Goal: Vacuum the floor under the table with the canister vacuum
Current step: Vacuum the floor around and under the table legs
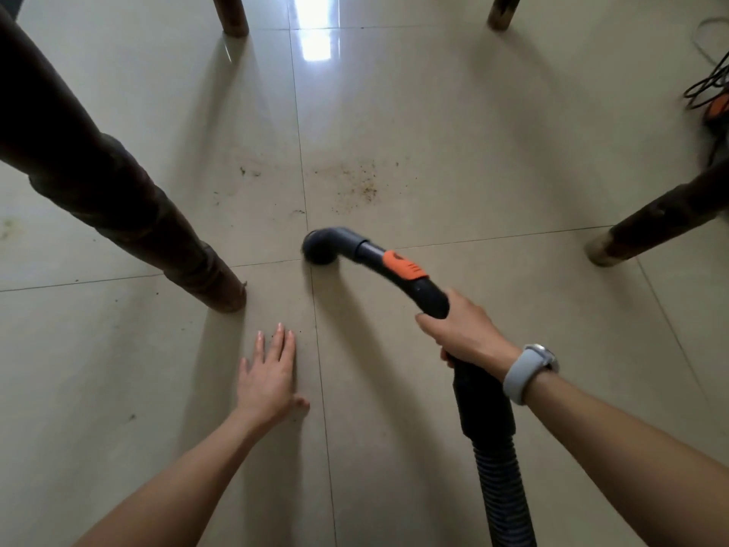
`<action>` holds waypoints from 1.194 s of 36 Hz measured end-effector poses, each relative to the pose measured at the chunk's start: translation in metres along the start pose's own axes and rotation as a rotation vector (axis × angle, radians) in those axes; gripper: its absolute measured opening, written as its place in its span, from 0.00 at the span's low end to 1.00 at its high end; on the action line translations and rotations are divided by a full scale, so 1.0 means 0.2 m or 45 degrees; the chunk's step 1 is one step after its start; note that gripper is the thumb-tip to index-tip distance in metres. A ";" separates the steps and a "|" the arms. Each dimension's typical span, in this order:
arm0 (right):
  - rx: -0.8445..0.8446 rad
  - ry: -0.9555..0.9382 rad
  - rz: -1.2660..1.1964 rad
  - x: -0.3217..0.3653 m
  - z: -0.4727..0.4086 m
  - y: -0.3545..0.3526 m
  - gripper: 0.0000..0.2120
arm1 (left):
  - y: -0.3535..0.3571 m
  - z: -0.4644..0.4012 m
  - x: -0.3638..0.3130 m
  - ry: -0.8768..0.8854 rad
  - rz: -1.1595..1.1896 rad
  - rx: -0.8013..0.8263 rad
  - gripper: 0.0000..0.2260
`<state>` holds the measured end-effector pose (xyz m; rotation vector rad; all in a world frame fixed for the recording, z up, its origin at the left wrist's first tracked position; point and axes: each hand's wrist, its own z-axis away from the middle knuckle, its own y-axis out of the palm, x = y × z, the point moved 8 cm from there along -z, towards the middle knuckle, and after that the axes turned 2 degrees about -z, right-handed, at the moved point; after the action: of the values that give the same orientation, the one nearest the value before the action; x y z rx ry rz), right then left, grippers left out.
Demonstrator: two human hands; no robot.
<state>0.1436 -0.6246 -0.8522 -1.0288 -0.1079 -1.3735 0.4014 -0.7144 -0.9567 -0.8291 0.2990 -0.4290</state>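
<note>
Gripping the hose handle [430, 294], right hand [465, 333] aims the nozzle [321, 246] at dirt [355, 183] at 12 o'clock; left hand [268, 373] lies spread flat on the floor [493, 159]. Legs [130, 207] stand at 10 and 2.

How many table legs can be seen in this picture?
4: near left leg, near right leg, far left leg, far right leg. None seems hidden.

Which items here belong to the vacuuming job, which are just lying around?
Job: black vacuum handle with orange slider, round black nozzle, ribbed black hose, brown crumbs, right hand.
Lying about: black cable coil, left hand resting on the beige tile floor.
</note>
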 end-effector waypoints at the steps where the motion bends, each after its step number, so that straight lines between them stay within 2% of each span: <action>1: 0.027 -0.015 0.039 0.02 0.00 0.01 0.10 | 0.00 0.00 0.00 0.002 -0.001 -0.010 0.51; 4: -0.045 -0.002 0.070 0.00 -0.02 -0.09 0.09 | 0.00 0.00 0.01 0.008 -0.004 -0.025 0.51; 9: -0.418 0.196 -0.156 -0.20 -0.11 -0.44 0.10 | 0.00 0.00 0.01 0.013 -0.018 -0.026 0.50; 11: -0.486 0.258 -0.232 -0.25 -0.14 -0.53 0.12 | -0.01 0.00 0.01 0.011 -0.019 -0.030 0.50; 16: -0.378 0.208 -0.254 -0.12 -0.19 -0.39 0.12 | -0.02 0.01 0.01 0.017 -0.026 -0.052 0.52; 22: 0.024 -0.027 -0.009 0.17 -0.14 -0.06 0.09 | -0.03 0.01 0.01 0.006 -0.011 -0.041 0.52; 24: -0.005 -0.032 0.035 0.18 -0.15 -0.10 0.09 | -0.03 0.02 0.01 0.006 -0.015 -0.045 0.52; 27: -0.173 0.062 -0.085 0.08 -0.21 -0.27 0.07 | -0.04 0.02 0.01 0.006 -0.019 -0.056 0.51; 30: -0.364 0.191 -0.257 -0.06 -0.25 -0.47 0.11 | -0.04 0.02 0.01 0.000 -0.016 -0.061 0.51; 32: -0.394 0.248 -0.335 -0.11 -0.27 -0.52 0.13 | -0.04 0.02 0.01 -0.002 -0.011 -0.058 0.51; 38: -0.245 0.205 -0.406 0.01 -0.29 -0.29 0.07 | -0.04 0.02 0.01 -0.001 0.008 -0.057 0.51; 43: 0.042 0.066 -0.340 0.22 -0.24 0.03 0.07 | -0.05 0.02 0.01 0.001 -0.013 -0.084 0.51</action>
<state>0.1374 -0.6903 -0.8566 -0.9757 -0.2356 -1.6332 0.4019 -0.7179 -0.9467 -0.8949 0.3110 -0.4309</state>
